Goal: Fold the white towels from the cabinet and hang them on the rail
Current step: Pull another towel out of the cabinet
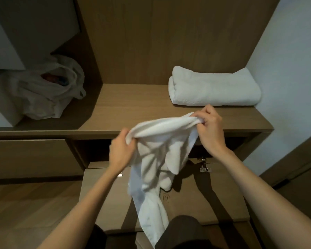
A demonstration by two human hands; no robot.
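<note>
We cannot make out what lies inside the plastic bag (48,87); the towel (156,159) hides the fingertips of our left hand (121,150), and the mark (166,197) on the cabinet door (205,194) is too small to read.

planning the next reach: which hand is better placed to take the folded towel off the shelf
Probably right. The right hand is just in front of the folded towel; the left hand is farther off. Both hold the hanging towel now.
</note>
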